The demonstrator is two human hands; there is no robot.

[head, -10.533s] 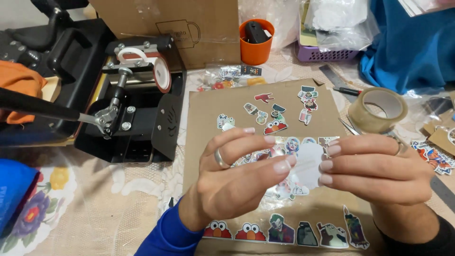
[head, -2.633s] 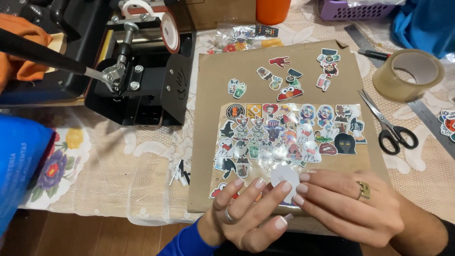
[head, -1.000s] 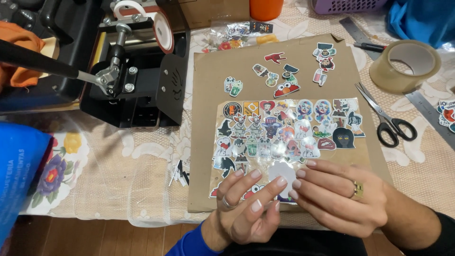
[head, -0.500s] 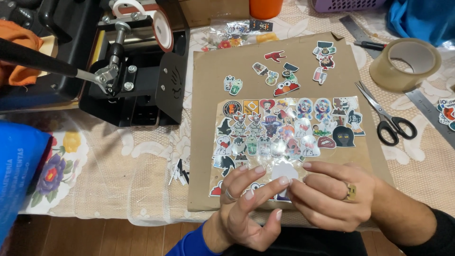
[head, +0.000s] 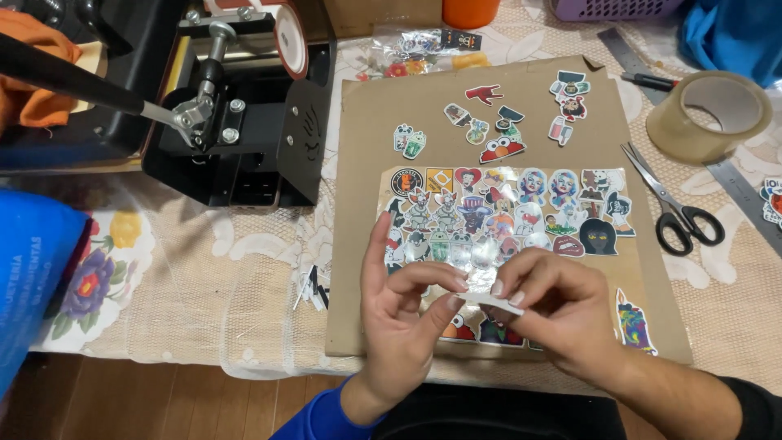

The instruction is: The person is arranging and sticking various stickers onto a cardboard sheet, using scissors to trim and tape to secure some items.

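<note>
My left hand and my right hand meet over the near edge of a brown cardboard sheet. Both pinch a small white sticker piece, held nearly flat between thumbs and fingertips. My left index finger points up. Under my hands lies a glossy clear sheet packed with several colourful cartoon stickers. More loose stickers lie scattered on the far part of the cardboard, and one colourful sticker lies by my right wrist.
A black heat press with a long handle stands at the left. Black-handled scissors, a tape roll and a metal ruler lie at the right. A blue bag sits at the near left on a floral lace tablecloth.
Earlier my hands held the white piece up higher over the sheet. They have drawn nearer to me, and the left fingers have opened while the piece turned flatter.
</note>
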